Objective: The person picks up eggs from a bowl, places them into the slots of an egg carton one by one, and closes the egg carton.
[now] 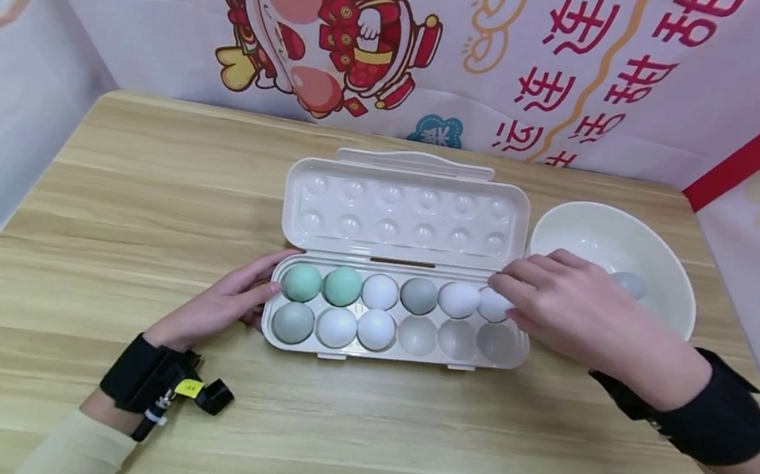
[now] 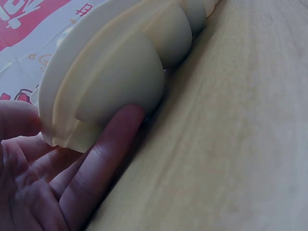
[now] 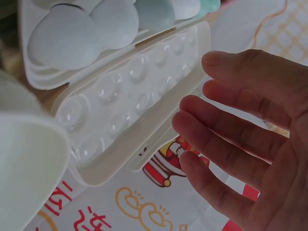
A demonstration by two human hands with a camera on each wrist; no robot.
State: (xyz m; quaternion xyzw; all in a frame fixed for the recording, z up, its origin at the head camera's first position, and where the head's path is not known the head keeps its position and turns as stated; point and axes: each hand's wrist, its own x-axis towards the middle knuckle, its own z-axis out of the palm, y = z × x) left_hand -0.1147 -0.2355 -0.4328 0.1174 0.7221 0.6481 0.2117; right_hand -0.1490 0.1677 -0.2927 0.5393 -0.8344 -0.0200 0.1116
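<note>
A white plastic egg box [image 1: 393, 357] lies with its lid [image 1: 406, 212] folded back. Several white, grey-blue and green eggs fill its back row and the left half of the front row; three cups at front right hold none. My left hand [image 1: 227, 301] grips the box's left end, thumb on the rim and fingers against the cups [image 2: 122, 79]. Over the right end hovers my right hand [image 1: 569, 306], its fingers loosely bent with nothing between them in the right wrist view. Partly behind its fingertips, a white egg [image 1: 494, 306] occupies the last back-row cup.
Right of the box stands a white bowl [image 1: 679, 292] with a pale blue egg [image 1: 629, 283] in it, partly hidden by my right hand. Everything rests on a wooden table [image 1: 142, 182]. A printed cloth [image 1: 493, 36] hangs behind the table.
</note>
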